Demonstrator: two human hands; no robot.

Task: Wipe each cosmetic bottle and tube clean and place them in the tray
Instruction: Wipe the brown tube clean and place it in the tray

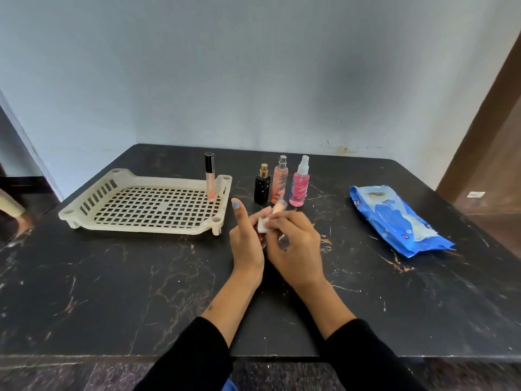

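A small peach tube (279,206) is held over the table's middle, its end poking out above my hands. My right hand (294,244) grips the tube from the right with curled fingers. My left hand (245,241) holds a folded white wipe (263,224) against the tube, thumb raised. The cream perforated tray (146,177) lies to the left with one lip gloss tube (210,179) standing in its far right corner. A black perfume bottle (262,189), a peach spray bottle (279,183) and a pink spray bottle (300,186) stand in a row just beyond my hands.
A blue pack of wipes (394,221) lies at the right of the dark marble table (112,292). The wall stands close behind the table. The table's front edge runs just under my sleeves.
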